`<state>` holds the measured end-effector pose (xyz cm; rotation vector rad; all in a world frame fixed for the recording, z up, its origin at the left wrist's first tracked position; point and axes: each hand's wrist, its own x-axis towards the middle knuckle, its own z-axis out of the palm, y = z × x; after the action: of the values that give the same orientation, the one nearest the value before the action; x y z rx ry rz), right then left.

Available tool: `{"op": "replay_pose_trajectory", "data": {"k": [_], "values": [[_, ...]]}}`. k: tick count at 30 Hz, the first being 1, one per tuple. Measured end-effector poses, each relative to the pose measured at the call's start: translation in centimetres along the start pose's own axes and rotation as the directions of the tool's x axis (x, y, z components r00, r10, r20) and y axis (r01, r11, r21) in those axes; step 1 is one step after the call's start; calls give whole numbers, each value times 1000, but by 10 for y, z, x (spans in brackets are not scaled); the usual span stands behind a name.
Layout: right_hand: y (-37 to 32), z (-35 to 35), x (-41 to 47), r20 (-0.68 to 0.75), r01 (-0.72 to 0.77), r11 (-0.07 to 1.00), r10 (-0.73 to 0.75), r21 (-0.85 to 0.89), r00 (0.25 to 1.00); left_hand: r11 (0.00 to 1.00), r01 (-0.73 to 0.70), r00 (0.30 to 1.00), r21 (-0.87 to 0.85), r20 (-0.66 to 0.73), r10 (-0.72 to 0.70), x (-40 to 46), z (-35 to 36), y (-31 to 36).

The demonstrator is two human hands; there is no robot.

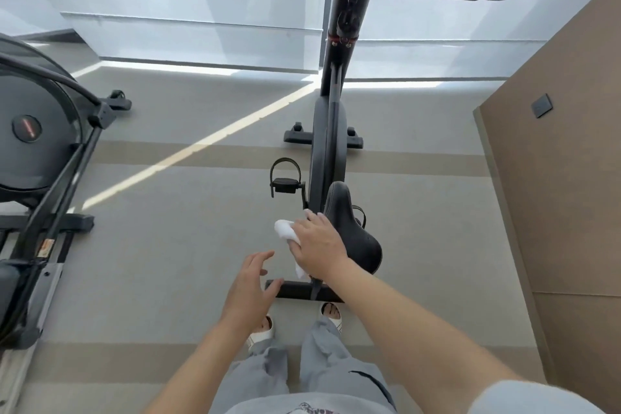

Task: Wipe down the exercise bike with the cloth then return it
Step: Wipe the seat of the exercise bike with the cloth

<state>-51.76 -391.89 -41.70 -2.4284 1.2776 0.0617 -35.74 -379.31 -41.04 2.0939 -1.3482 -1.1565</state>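
The black exercise bike (331, 131) stands straight ahead, handlebars at the top of the view and its black saddle (349, 225) just in front of me. My right hand (319, 244) presses a white cloth (285, 230) against the saddle's left side, fingers wrapped over the cloth. Part of the cloth hangs below the palm. My left hand (250, 282) hovers lower left of the saddle, fingers spread and holding nothing, above the bike's rear floor bar (295, 291).
Another exercise machine (43, 151) stands on the left. A brown wall panel (564, 178) runs along the right. Large windows lie beyond the handlebars. My feet in white slippers stand behind the bike on grey carpet.
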Motion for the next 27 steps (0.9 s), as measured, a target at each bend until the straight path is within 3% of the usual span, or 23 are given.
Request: {"op": "replay_pose_trajectory", "data": {"k": [2, 5, 9, 11, 14, 16, 18, 20, 23, 25, 27], "values": [[-5, 0, 15, 101, 42, 998, -37, -48, 994, 1000, 10, 999, 2, -30, -10, 0, -10, -4], [-3, 2, 12, 109, 108, 990, -98, -91, 989, 1000, 8, 997, 26, -75, -6, 4, -20, -4], [11, 15, -29, -86, 318, 948, -318, -14, 944, 999, -18, 996, 31, -81, 21, 11, -20, 3], [23, 22, -62, -169, 323, 946, -317, 9, 933, 998, -48, 997, 34, -66, 50, 15, -17, 10], [52, 27, -101, -352, 101, 991, -63, 91, 934, 995, -86, 996, 51, -20, 87, 20, -9, 23], [67, 24, -114, -393, -76, 976, 153, 203, 907, 988, -129, 991, 82, 32, 127, 23, -2, 31], [68, 21, -113, -347, -163, 946, 259, 282, 901, 976, -171, 982, 138, 101, 158, 27, 7, 41], [59, 20, -103, -216, -297, 887, 386, 352, 897, 958, -200, 972, 204, 167, 167, 33, 17, 51], [42, 21, -72, -54, -555, 757, 606, 344, 793, 948, -166, 981, 273, 142, 131, 44, 29, 64], [33, 19, -51, -41, -624, 729, 659, 283, 751, 935, -138, 988, 326, 110, 107, 50, 34, 69], [29, 15, -32, -73, -613, 754, 643, 237, 762, 923, -133, 989, 361, 103, 102, 55, 35, 70]]}}
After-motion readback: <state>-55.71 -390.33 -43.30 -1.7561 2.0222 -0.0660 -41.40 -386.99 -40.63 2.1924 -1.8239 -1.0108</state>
